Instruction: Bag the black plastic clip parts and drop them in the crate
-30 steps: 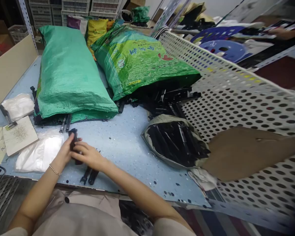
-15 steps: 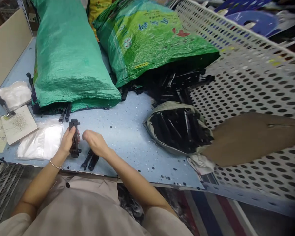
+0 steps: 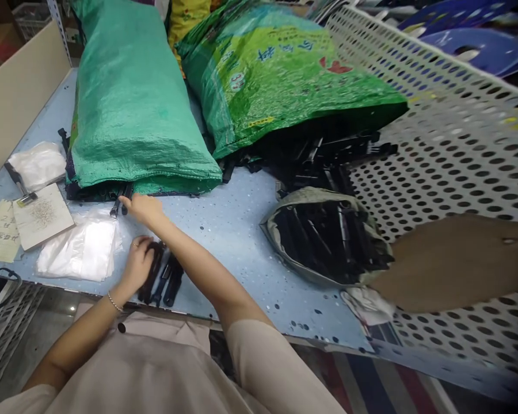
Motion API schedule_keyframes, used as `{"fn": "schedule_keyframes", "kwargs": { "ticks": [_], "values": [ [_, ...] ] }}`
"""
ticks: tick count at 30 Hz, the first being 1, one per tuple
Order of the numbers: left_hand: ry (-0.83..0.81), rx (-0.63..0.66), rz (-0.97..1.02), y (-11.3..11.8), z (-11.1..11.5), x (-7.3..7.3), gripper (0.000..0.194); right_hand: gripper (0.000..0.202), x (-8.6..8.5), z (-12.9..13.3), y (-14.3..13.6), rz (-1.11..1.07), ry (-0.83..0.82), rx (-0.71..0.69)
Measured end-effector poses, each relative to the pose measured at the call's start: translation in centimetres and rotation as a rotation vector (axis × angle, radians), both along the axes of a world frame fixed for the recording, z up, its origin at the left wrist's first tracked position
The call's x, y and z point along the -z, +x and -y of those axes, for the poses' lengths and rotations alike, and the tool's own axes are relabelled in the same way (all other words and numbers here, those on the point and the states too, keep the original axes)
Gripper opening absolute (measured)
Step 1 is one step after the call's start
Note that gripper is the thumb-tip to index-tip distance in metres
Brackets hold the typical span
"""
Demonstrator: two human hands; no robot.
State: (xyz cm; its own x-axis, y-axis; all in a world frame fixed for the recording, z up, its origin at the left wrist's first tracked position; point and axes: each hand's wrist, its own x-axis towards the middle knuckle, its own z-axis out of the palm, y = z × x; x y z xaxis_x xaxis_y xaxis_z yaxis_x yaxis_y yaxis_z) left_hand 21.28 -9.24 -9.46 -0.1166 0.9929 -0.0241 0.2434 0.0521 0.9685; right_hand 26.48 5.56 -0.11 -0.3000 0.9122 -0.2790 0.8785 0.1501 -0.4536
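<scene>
The right hand (image 3: 144, 208) is at the mouth of the teal sack (image 3: 125, 103), its fingertips at the black pieces (image 3: 114, 207) that protrude onto the counter (image 3: 224, 241). Whether its grip is closed on one cannot be determined. The left hand (image 3: 138, 261) lies over the upper end of the leftmost of the black parts (image 3: 173, 286) near the counter's front edge; whether it clamps that part is not visible.

The step appears to be picking a piece from the sack. Select one, pinch its exposed end and draw it out lengthwise, as neighbouring pieces may follow. Steady the row with the left hand.

Containers: the teal sack lies flat, its contents mostly hidden. The green printed sack (image 3: 285, 86) gapes, with a dark heap (image 3: 311, 167) spilling out. In front of that heap, the olive cloth bag (image 3: 311, 196) holds closely packed, elongated black items (image 3: 319, 237).
</scene>
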Motion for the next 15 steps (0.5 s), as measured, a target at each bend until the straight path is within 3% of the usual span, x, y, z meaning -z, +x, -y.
{"fn": "schedule_keyframes", "kwargs": {
  "ticks": [2,4,7,10,12,15],
  "values": [
    [0.018,0.023,0.002,0.3,0.4,0.2,0.027,0.054,0.6,-2.1,-1.7,-0.045,-0.126,0.026],
    [-0.026,-0.066,0.121,-0.7,0.0,-0.1,0.025,0.042,1.4,-2.6,-1.7,-0.126,-0.227,0.01],
    [-0.08,-0.291,0.467,-3.3,-1.3,-1.6,0.036,0.034,2.2,0.2,0.7,-0.219,-0.291,-0.042],
    [-0.11,-0.247,0.713,-4.9,-2.4,-4.0,0.048,0.026,2.2,4.9,3.9,-0.391,-0.327,-0.203],
    [-0.129,-0.168,0.662,-4.9,-2.4,-5.6,0.049,0.034,1.9,7.1,5.6,-0.453,-0.249,-0.257],
    [-0.147,-0.084,0.54,-3.8,-1.5,-7.4,0.049,0.045,1.7,7.8,7.1,-0.345,0.145,-0.173]
  ]
}}
